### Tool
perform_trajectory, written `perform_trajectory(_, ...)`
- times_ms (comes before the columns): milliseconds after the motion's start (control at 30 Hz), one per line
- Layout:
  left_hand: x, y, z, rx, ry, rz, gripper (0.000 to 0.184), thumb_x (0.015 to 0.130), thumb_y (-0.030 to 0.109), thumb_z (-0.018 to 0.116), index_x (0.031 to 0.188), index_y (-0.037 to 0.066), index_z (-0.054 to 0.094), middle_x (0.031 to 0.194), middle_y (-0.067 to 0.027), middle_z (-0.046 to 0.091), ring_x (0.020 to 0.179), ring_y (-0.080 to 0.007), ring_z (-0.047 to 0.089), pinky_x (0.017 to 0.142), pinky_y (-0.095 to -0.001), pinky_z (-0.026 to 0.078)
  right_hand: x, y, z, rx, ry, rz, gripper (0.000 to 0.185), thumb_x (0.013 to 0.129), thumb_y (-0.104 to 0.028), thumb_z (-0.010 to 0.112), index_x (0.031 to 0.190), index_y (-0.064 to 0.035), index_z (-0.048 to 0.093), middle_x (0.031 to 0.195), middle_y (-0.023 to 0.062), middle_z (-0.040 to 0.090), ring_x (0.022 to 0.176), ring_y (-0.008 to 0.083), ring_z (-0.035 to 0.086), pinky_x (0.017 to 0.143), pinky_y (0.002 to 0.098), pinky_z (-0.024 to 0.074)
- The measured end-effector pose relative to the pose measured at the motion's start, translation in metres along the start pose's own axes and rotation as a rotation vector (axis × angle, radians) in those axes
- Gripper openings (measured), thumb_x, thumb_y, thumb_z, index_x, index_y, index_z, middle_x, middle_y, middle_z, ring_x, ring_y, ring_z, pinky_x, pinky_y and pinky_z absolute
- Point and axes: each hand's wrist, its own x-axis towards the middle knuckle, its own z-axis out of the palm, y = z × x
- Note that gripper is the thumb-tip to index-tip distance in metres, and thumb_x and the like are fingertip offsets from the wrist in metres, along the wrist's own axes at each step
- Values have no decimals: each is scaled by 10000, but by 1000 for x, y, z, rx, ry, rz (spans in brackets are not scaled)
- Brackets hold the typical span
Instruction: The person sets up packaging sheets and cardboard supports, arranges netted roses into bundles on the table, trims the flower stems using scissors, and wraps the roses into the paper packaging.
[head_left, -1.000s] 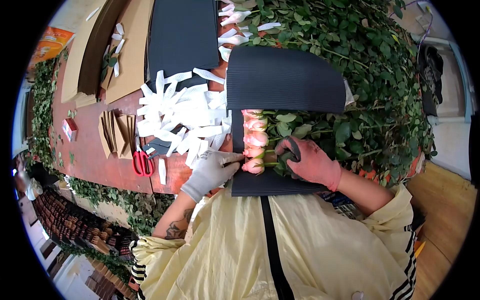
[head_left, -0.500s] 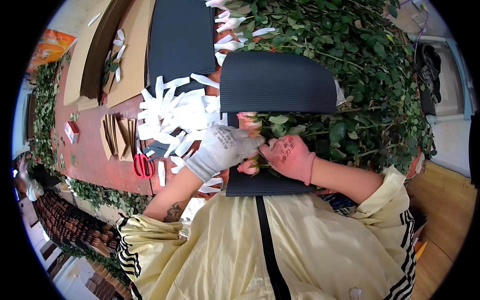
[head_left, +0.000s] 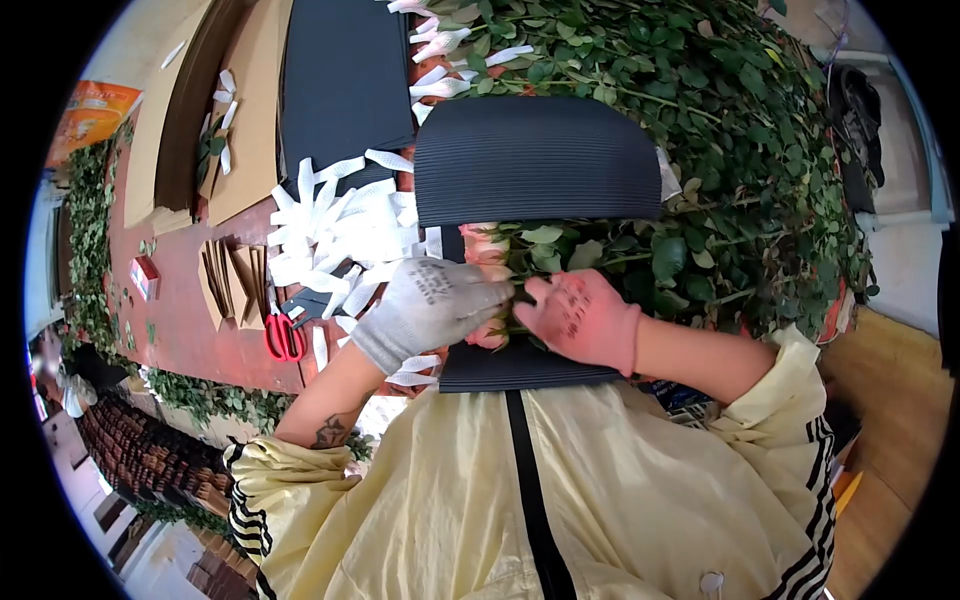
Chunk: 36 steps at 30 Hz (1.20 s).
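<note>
Pink roses (head_left: 484, 243) with green leaves lie side by side on a black corrugated sheet (head_left: 535, 367), whose far part, a black flap (head_left: 540, 165), stands folded up behind them. My left hand (head_left: 437, 308), in a pale grey printed glove, covers several rose heads, fingers pressed together around them. Close beside it, my right hand (head_left: 580, 318) wears a pinkish glove and has its fingers curled at the stems just below the blooms. Its fingertips and the exact grip are partly hidden by leaves and the glove.
White foam net sleeves (head_left: 345, 235) are piled to the left, near red-handled scissors (head_left: 285, 338) and folded cardboard pieces (head_left: 232, 280). Black sheets (head_left: 345, 80) and brown cardboard (head_left: 250, 100) are stacked farther back. Leafy rose stems (head_left: 720, 120) cover the right side.
The view has shifted slightly, so most things sit a little farther left. My left hand now covers more of the near rose heads; both hands stay close together at the roses.
</note>
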Motion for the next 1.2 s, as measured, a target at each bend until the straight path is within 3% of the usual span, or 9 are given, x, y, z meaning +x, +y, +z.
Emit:
perform_trajectory(233, -4, -19, 22, 41, -140, 102, 291, 708, 225, 652, 999, 222, 662, 702, -7, 591, 619, -202, 608, 535, -355, 482, 13, -6, 4, 86, -69, 13, 299, 781, -356, 603, 873, -74, 565, 821, 72, 599, 789, 246, 620, 675, 383, 467)
perform_trajectory(700, 5, -4, 9, 200, -533, -103, 173, 832, 245, 507, 953, 257, 629, 792, -29, 640, 706, -222, 648, 587, -400, 490, 15, -4, 19, 37, 67, -97, 147, 773, -213, 544, 771, -68, 563, 751, 71, 603, 695, 240, 621, 608, 362, 480)
perform_trajectory(767, -17, -7, 10, -16, -120, -34, 222, 819, 246, 548, 1019, 210, 637, 809, -35, 648, 714, -234, 649, 599, -406, 482, 1, -4, 8, 22, 126, -101, 129, 793, -214, 510, 785, -88, 536, 705, 43, 552, 711, 219, 582, 636, 350, 455)
perform_trajectory(867, -44, -9, -20, -251, 156, -281, 243, 817, 214, 603, 1037, 127, 656, 772, -66, 644, 683, -237, 637, 612, -352, 488, -48, 9, -48, 101, 339, 38, 477, 713, -290, 687, 1138, -106, 572, 1159, 62, 575, 1057, 190, 564, 904, 327, 421)
perform_trajectory(967, -52, -18, -57, -518, 442, -688, 203, 863, 170, 562, 983, 41, 664, 705, -92, 624, 625, -206, 604, 617, -309, 478, -36, 70, -94, 235, 832, 661, 384, 821, -198, 603, 1165, -38, 546, 950, 140, 644, 949, 306, 608, 897, 397, 435)
perform_trajectory(1033, -20, -26, -80, -320, 535, -660, 373, 892, 342, 500, 970, 8, 648, 772, -129, 649, 741, -259, 627, 690, -350, 479, -15, 131, -82, 137, 549, 855, 343, 907, -282, 484, 1198, -108, 540, 1130, 158, 603, 1042, 324, 571, 907, 388, 423)
perform_trajectory(1100, 8, -30, -93, -318, 278, -689, 387, 927, 315, 485, 1046, -27, 620, 806, -82, 627, 749, -123, 569, 722, -270, 470, 4, 149, -84, 591, 418, 949, 335, 900, -219, 503, 1208, -95, 541, 1155, 134, 595, 1058, 266, 570, 907, 350, 432)
perform_trajectory(1167, 23, -25, -93, -303, 220, -747, 448, 915, 375, 499, 1114, -16, 587, 902, -133, 638, 874, -196, 595, 819, -308, 462, 6, 164, -84, 1445, 727, 541, 368, 892, -140, 508, 1252, -66, 512, 1166, 87, 583, 1054, 201, 568, 900, 305, 439)
perform_trajectory(1200, 23, -33, -85, -335, 204, -687, 590, 885, 441, 534, 1249, -22, 487, 1071, -186, 609, 985, -261, 593, 885, -354, 445, 0, 140, -102, 1369, 962, 447, 395, 917, -122, 497, 1288, 10, 468, 1230, 89, 534, 1119, 169, 514, 963, 273, 384)
